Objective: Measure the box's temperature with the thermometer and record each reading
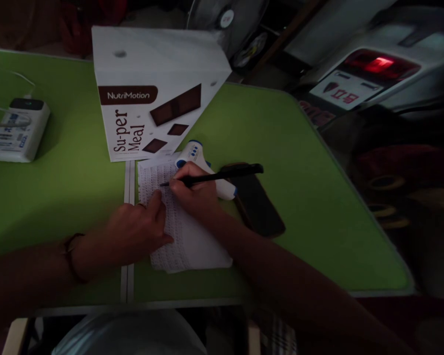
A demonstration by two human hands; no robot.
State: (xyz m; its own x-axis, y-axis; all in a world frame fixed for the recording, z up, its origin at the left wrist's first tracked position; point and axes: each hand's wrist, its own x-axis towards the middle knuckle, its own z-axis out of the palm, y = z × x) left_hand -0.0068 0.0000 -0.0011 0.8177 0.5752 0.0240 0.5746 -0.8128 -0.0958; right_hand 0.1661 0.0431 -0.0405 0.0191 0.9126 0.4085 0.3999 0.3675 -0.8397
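Observation:
My right hand [196, 190] grips a black pen [225, 174], whose tip is at the written part of a sheet of paper [203, 241]. Rows of small handwriting fill the sheet's left side, while its lower right is blank. On the paper's left part rests my left hand [138, 229], index finger and thumb stretched apart and the other fingers curled under; it holds nothing. Just beyond my right hand lies a white and blue infrared thermometer [194, 152], partly covered by the hand. A dark phone [259, 202] lies to the right of it.
A large white NutriMotion box [129, 118] stands behind the paper on the green table [277, 133]. At the left is a white power bank [20, 130] with cables. Beyond the table are a fan [227, 18] and a white machine with a red light [379, 64].

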